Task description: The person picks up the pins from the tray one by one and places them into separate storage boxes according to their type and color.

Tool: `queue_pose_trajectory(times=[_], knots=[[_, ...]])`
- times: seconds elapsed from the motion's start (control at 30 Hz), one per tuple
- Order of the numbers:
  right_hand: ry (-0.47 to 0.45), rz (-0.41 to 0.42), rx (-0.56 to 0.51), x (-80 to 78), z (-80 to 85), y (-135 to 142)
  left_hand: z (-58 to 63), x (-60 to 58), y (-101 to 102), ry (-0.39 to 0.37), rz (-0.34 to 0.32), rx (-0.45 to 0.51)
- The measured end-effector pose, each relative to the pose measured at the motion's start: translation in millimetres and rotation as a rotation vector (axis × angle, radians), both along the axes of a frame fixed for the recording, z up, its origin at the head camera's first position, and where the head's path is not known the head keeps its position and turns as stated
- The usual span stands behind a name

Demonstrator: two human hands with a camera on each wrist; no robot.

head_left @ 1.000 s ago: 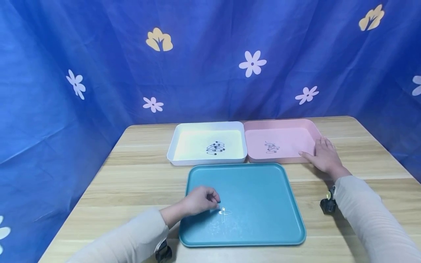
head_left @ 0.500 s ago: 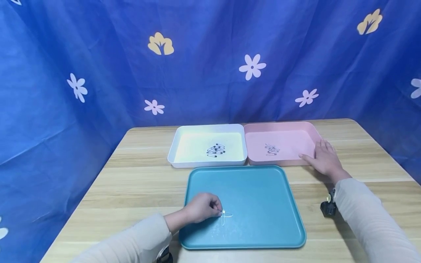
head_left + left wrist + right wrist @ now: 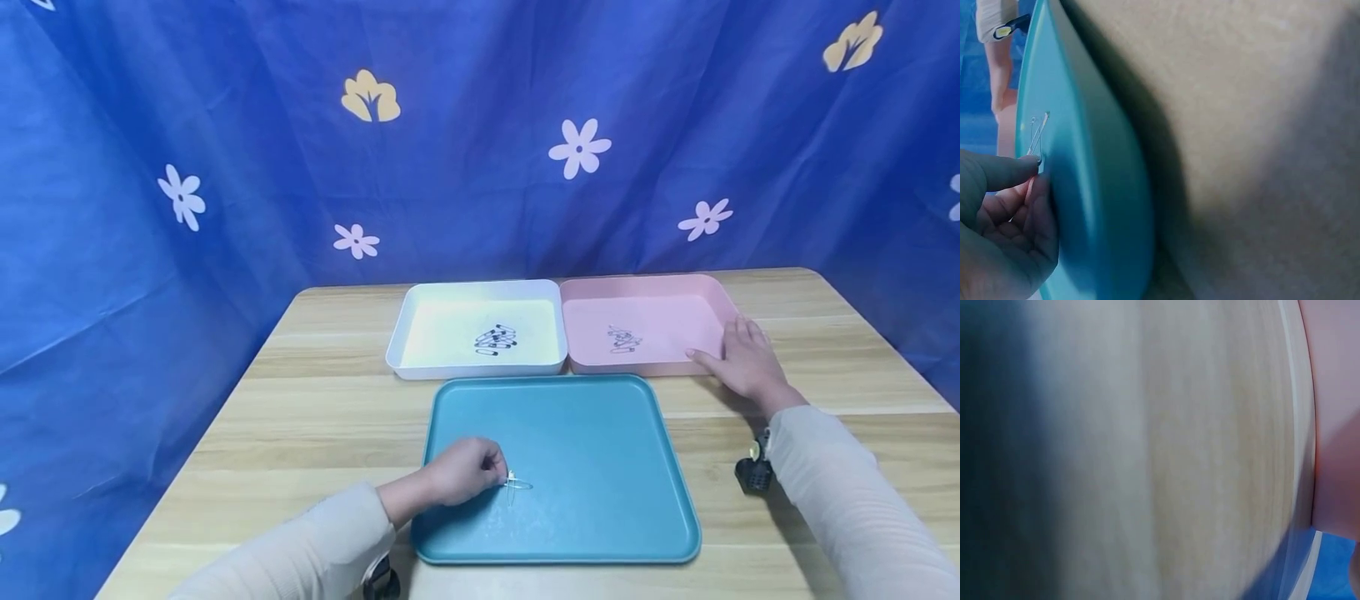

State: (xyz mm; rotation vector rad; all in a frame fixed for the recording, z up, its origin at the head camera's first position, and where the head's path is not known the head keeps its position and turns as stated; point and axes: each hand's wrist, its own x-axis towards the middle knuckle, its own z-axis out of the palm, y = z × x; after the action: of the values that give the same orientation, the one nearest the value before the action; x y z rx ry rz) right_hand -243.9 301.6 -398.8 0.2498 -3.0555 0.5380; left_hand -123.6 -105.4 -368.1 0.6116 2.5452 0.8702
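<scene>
Two light metal safety pins point(image 3: 519, 484) lie crossed on the teal tray point(image 3: 592, 467), left of its middle. My left hand point(image 3: 465, 472) reaches over the tray's left rim, thumb and forefinger pinching the near end of one safety pin point(image 3: 1036, 139) in the left wrist view. The other fingers curl beneath. At the back right, my right hand point(image 3: 750, 360) rests on the front right corner of the pink tray point(image 3: 693, 333), its thumb at the front rim and its fingers along the right side. Only a sliver of it shows in the right wrist view.
A white tray point(image 3: 435, 333) stands beside the pink one, holding several safety pins with black heads point(image 3: 497, 339). Several silvery safety pins point(image 3: 624, 339) lie in the pink tray. The wooden table point(image 3: 322, 417) ends at a blue curtain point(image 3: 465, 200).
My left hand has moved a little to the right, up to the crossed safety pins, and its fingertips have closed on one. My right hand has stayed at the pink tray's corner.
</scene>
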Motion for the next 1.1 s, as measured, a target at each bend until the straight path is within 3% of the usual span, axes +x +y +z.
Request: queue_pose_trajectory(times=[0.37,0.63,1.1], knots=[[-0.016,-0.004,0.004,-2.6,0.8,2,0.4,-14.5,-1,-0.049,0.037,0.054],[-0.020,-0.006,0.001,-6.2,-2.2,3,-3.1,-19.2,-3,-0.019,0.039,0.079],[-0.002,-0.001,0.005,-6.3,-5.2,3,4.6,-41.9,10,-0.086,0.148,0.182]])
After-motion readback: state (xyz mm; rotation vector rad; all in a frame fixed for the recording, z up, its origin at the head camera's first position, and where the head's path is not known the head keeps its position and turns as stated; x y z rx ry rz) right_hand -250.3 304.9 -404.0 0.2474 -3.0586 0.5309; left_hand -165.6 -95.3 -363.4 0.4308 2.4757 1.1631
